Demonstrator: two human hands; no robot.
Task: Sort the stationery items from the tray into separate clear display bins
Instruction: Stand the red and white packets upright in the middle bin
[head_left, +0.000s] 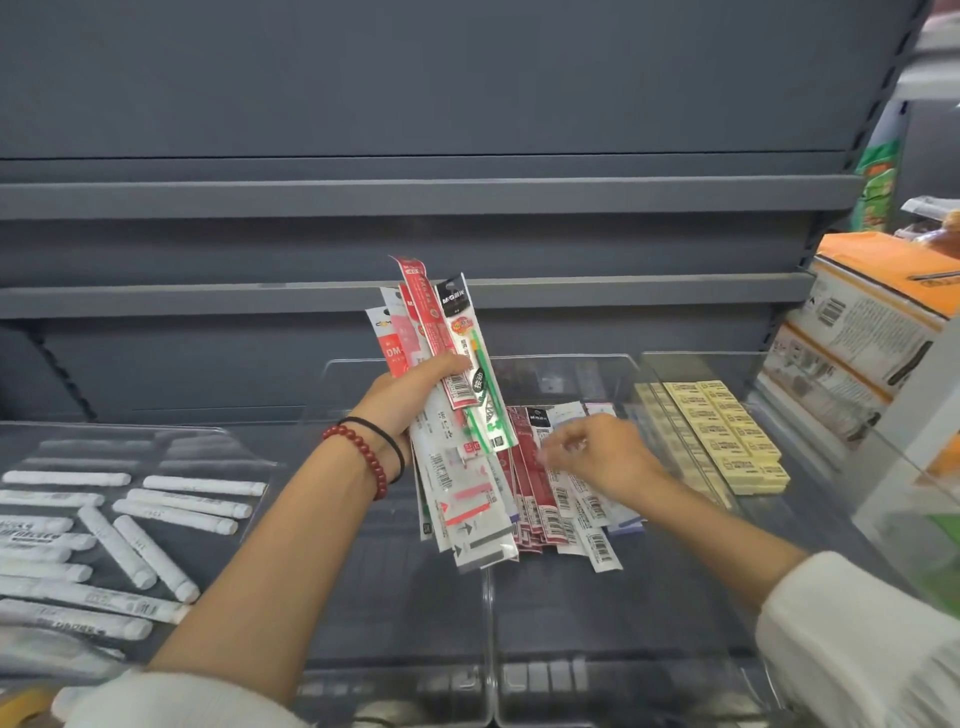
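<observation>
In the middle clear bin (571, 613): refill packets (540, 499) are lying in an overlapping row, barcodes facing the person.
Left hand (415, 389): is gripping a fanned bundle (447, 332) of similar packets upright above the bin's left part, fingers curling round its middle.
Right hand (597, 457): is reaching over the laid row, fingers bending toward it; blur is hiding whether it is pinching a packet, so I cannot tell.
Neighbouring bins: white tubes (156, 551) are lying in the left one, yellow erasers (727, 436) in the right one.
Step in hand: seemingly dealing packets from the bundle into the bin by kind.
Next move: is calling for peeling one thin, slippery sleeve off the fan without loosening the rest, then laying it beside its match.
</observation>
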